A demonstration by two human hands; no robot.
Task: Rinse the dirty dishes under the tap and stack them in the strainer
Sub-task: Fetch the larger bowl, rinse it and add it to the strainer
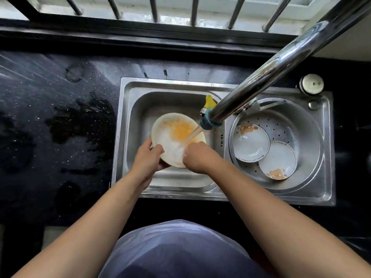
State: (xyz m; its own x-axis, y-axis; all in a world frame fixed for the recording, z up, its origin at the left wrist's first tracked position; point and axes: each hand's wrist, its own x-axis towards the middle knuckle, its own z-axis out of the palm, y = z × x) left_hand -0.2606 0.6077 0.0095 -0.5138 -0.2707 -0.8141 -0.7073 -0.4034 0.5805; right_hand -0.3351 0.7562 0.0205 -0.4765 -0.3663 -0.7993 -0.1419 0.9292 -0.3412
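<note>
Left hand (149,158) grips the dirty plate (174,135) by its near rim, tilted over the left basin of the sink (123,137) under the tap (261,74) stream; right hand (198,157) lies curled on its face, grip unclear

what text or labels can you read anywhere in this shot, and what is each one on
Nothing reads cleanly.
Upper bear dish in the strainer: dark print along its near rim, too small to read.
Lower bear dish: faint print at its far rim, too small to read.
Sink divider: small dark stamp, blurred, unreadable.
Tap and dirty plate: no text visible.
</note>
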